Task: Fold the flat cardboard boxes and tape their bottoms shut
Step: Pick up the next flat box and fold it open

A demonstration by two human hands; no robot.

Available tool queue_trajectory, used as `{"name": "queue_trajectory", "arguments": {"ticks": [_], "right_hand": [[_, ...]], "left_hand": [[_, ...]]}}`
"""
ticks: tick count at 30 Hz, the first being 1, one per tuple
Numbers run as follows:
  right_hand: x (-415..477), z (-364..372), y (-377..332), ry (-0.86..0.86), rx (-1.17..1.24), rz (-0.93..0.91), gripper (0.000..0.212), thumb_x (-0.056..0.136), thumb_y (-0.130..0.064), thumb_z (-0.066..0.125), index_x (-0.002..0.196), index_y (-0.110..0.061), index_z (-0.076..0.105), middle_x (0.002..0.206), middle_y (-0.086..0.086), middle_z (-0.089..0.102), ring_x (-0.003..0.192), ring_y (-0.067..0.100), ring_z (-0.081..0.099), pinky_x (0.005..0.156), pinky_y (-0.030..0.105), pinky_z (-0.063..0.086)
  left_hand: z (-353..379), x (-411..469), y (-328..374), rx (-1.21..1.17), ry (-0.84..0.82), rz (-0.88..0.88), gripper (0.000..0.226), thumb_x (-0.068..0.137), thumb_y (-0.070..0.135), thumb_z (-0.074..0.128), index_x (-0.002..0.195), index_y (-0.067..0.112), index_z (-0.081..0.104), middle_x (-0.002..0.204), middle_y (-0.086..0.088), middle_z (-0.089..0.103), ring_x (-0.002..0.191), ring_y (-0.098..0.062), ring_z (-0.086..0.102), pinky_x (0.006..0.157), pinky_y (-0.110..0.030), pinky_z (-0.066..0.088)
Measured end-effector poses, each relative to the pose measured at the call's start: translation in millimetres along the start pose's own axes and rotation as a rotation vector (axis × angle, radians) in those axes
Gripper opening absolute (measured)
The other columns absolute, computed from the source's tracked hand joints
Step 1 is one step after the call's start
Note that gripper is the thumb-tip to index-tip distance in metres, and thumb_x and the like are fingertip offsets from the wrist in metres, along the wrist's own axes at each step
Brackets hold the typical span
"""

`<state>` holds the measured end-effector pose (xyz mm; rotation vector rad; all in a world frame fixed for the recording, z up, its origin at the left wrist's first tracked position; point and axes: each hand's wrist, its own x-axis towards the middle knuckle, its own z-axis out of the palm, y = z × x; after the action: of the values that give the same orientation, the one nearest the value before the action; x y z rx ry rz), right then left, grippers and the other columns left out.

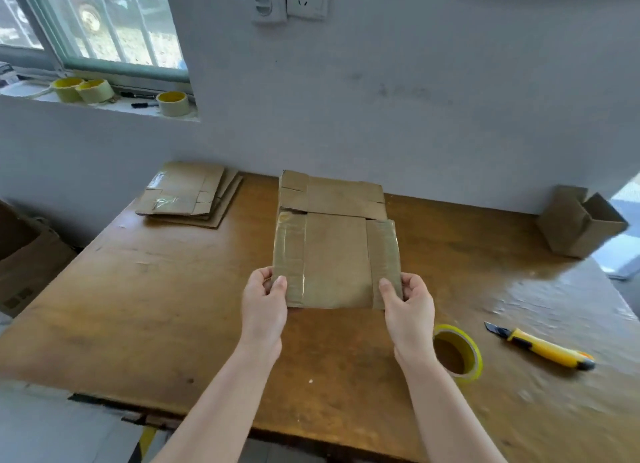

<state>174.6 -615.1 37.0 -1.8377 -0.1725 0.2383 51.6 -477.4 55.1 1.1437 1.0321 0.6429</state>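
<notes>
Presently my left hand [265, 303] and right hand [408, 306] pinch-grip a flat box [334, 261], unfolded; one folded box [581, 223] at the table's [138, 306] right edge, stack [188, 194] pending.

L hand [265, 303], R hand [408, 305], both bare, forearms bare to frame edge

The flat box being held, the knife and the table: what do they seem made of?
The flat box: brown cardboard, matte, with glossy clear tape strips down two sides. The knife: yellow body, probably smooth plastic; dark blade, likely metal. The table: looks like varnished wood, with brown grain and sheen at right.
</notes>
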Motion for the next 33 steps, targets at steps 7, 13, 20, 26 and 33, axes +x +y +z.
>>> {"name": "queue_trajectory", "arguments": {"ticks": [7,13,20,26,33], "right_hand": [[-3.9,-62.1,10.5,0.079,0.039,0.042,0.011,0.093,-0.021,0.062,0.103,-0.017,0.06,0.092,-0.001,0.069,0.086,0.016,0.065,0.072,0.031,0.054],[21.1,-125.3,17.0,0.096,0.051,0.06,0.026,0.099,-0.033,0.052,0.092,-0.01,0.061,0.082,0.0,0.064,0.074,0.017,0.058,0.068,0.038,0.053],[89.2,-224.2,31.0,0.102,0.189,0.239,0.03,0.096,-0.043,0.043,0.1,-0.017,0.058,0.098,0.01,0.064,0.093,0.033,0.065,0.076,0.056,0.057],[136.4,-298.4,28.5,-0.304,0.359,0.429,0.02,0.096,-0.017,0.051,0.108,-0.009,0.066,0.078,0.005,0.071,0.066,0.019,0.066,0.059,0.032,0.053],[177.1,-310.9,27.8,-0.321,0.2,0.343,0.024,0.093,0.002,0.051,0.11,-0.006,0.064,0.075,0.008,0.071,0.07,0.026,0.065,0.059,0.032,0.048]], "left_hand": [[43.4,-34.9,-15.3,0.067,-0.078,0.011,0.018,0.101,0.009,0.044,0.115,0.012,0.054,0.105,-0.003,0.065,0.094,-0.018,0.063,0.081,-0.039,0.056],[107.1,-53.8,-28.9,0.105,-0.119,0.021,0.021,0.101,0.009,0.043,0.119,0.013,0.053,0.108,-0.003,0.063,0.097,-0.018,0.061,0.085,-0.041,0.056],[212.0,-79.9,-56.4,0.024,-0.115,-0.063,0.019,0.101,0.007,0.041,0.115,0.012,0.053,0.101,-0.007,0.064,0.083,-0.023,0.061,0.06,-0.035,0.053],[274.1,-87.8,-66.1,0.045,-0.138,-0.127,0.017,0.102,0.01,0.041,0.109,0.016,0.056,0.099,-0.008,0.062,0.078,-0.023,0.058,0.055,-0.033,0.048],[312.5,-71.6,-65.3,0.216,-0.29,-0.194,0.018,0.102,0.015,0.044,0.102,0.021,0.061,0.087,-0.007,0.063,0.066,-0.02,0.055,0.052,-0.029,0.043]]}}
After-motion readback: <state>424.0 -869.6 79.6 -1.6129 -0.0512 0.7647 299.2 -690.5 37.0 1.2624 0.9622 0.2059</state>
